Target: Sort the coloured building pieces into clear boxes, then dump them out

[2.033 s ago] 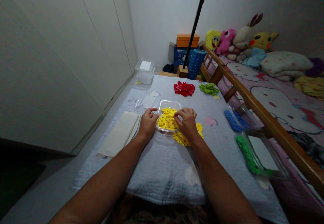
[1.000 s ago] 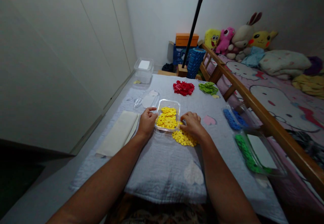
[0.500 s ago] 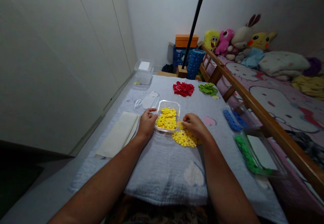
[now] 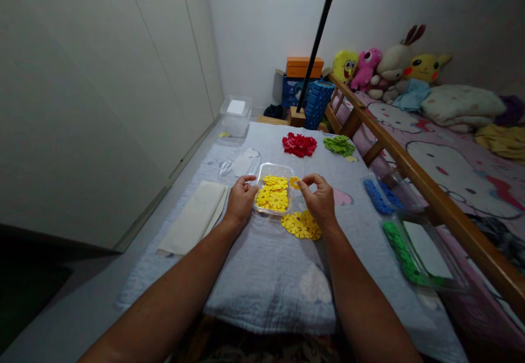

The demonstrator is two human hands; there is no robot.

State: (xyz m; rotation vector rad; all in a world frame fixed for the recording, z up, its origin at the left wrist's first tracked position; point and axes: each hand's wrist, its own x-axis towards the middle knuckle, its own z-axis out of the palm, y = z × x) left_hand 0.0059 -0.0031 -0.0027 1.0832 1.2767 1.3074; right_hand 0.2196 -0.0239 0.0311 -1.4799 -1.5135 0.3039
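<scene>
A clear plastic tray (image 4: 259, 176) lies on the pale quilted cloth (image 4: 266, 275) and holds several yellow flower-shaped pieces (image 4: 273, 192). My left hand (image 4: 240, 199) grips the tray's left rim, fingers curled round it. My right hand (image 4: 320, 202) is raised just right of the tray and pinches one yellow flower piece (image 4: 294, 182) between thumb and fingers. Below that hand a loose pile of yellow pieces (image 4: 301, 224) rests on the cloth.
Red pieces (image 4: 299, 144) and light green pieces (image 4: 338, 145) lie in heaps at the far end. Trays with blue pieces (image 4: 377, 195) and green pieces (image 4: 404, 256) sit at the right by the wooden bed rail (image 4: 414, 171). A clear lid (image 4: 241, 162), a folded cream cloth (image 4: 192, 216) and a lidded box (image 4: 235, 114) lie left.
My right hand went from over the tray down to the loose yellow pile, then rose beside the tray with one yellow piece pinched. The left hand stayed on the tray.
</scene>
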